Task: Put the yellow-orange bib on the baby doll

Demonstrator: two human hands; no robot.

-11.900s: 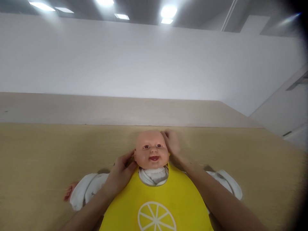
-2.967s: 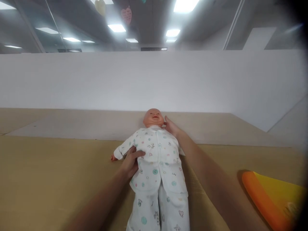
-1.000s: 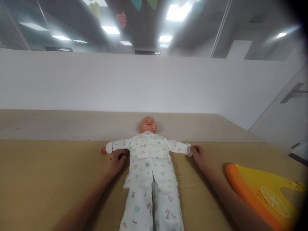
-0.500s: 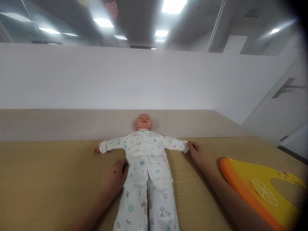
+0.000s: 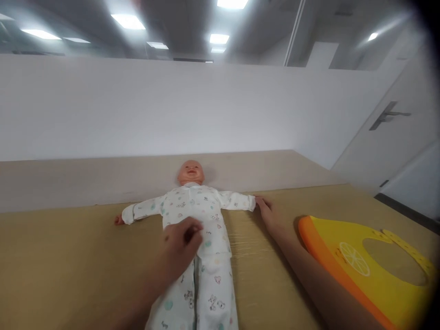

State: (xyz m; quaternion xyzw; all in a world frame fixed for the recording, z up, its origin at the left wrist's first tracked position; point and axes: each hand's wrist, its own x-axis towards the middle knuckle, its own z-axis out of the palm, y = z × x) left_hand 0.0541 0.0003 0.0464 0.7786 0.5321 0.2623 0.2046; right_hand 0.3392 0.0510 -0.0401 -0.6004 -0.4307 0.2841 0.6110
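Note:
A baby doll (image 5: 209,220) lies on its back, dressed in a white printed top and trousers, arms spread out. Above its torso is my left hand (image 5: 178,243), fingers loosely curled with a gap to the thumb and nothing visible between them. At the end of the sleeve on the right, my right hand (image 5: 265,210) is closed at the cuff (image 5: 252,203). The doll's hand on that side is hidden; the other one (image 5: 118,220) pokes out of a folded cuff.
A yellow and orange bib (image 5: 338,250) lies to the right, beside my right forearm. The doll rests on a wood-coloured table (image 5: 68,261), its head on a paler strip (image 5: 68,181) at the back. A white wall (image 5: 154,110) rises behind, and a door (image 5: 371,151) stands at the right.
My left hand has moved right and up from the doll's side to over its torso. My right hand stays at the cuff. The whole view has shifted slightly.

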